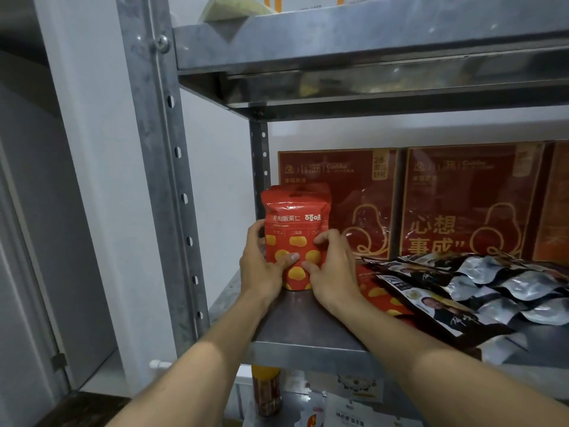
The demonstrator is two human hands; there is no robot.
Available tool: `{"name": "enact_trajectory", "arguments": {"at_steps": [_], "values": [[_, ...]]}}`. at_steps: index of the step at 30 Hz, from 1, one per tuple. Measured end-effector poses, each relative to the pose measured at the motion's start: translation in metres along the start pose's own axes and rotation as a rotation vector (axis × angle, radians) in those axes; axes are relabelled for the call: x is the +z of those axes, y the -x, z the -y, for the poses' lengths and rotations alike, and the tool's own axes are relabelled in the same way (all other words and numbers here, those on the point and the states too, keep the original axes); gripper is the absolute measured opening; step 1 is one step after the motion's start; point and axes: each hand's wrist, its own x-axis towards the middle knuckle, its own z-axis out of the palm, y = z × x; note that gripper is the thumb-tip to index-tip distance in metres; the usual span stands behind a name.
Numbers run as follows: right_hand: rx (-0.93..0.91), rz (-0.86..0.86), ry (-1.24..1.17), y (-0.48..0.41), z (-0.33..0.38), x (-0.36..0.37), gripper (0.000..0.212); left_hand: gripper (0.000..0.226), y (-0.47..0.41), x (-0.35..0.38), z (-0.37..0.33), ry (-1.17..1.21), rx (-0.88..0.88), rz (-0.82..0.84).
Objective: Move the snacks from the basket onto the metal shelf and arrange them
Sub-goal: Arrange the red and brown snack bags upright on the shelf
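Both arms reach forward. My left hand [261,268] and right hand [334,272] clamp the red pouch [294,220] from either side, thumbs pressed on its front. It stands upright between them on the dull metal shelf [292,328], glossy and crinkled, dotted with yellow. Shiny black-and-silver packets [477,282] lie to the right of my right hand.

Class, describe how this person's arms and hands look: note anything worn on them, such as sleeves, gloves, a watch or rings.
The left hand and right hand are bare: no gloves, no rings showing. Both forearms are uncovered to the picture's lower edge; no sleeve, watch or bracelet is in view. The visible thumbnails look short and unpainted.
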Motion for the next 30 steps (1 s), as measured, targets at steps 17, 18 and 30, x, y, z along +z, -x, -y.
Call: {"name": "enact_trajectory", "arguments": {"at_steps": [17,18,30], "values": [[0.036,0.057,0.103,-0.001,-0.007,0.004,0.038,0.081,-0.001,-0.003,0.009,-0.07,-0.061,0.099],[0.036,0.061,0.112,-0.001,-0.007,0.003,0.038,0.081,-0.001,-0.003,0.008,-0.076,-0.068,0.097],[0.05,-0.028,0.209,0.02,0.021,-0.026,0.043,0.067,0.02,-0.004,-0.017,-0.285,0.008,-0.108]]}}
